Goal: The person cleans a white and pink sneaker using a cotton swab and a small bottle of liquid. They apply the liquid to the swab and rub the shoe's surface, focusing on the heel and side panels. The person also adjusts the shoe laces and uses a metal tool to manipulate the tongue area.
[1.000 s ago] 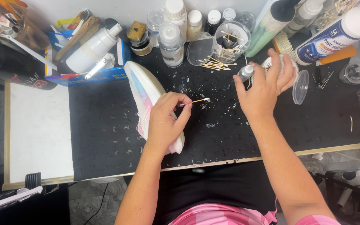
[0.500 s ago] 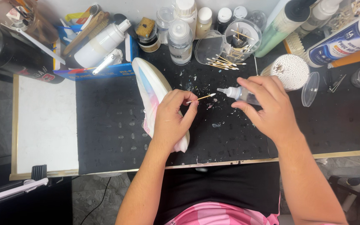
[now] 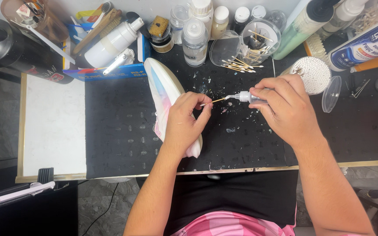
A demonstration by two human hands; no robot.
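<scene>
The left hand (image 3: 182, 124) pins the shoe (image 3: 165, 94) to the bench (image 3: 119, 131), its grip pinching a cotton swab (image 3: 213, 102). The right hand (image 3: 287, 109), grip closed around a small dropper bottle (image 3: 243, 96), touches the nozzle to the swab tip; wetting looks underway, the shoe not yet swabbed.

White shoe (image 3: 162, 89) streaked with pink and blue; black mat (image 3: 119, 131) flecked with white; cotton swab (image 3: 213, 102) tan with white tip; dropper bottle (image 3: 246, 97) clear with white nozzle; shorts (image 3: 237, 225) checked pink.

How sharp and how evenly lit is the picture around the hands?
Head view: even, soft light, no hard shadows; the left hand, thin wooden cotton swab and small clear dropper bottle in the right hand look sharp; bottles at the edges lean outward.
</scene>
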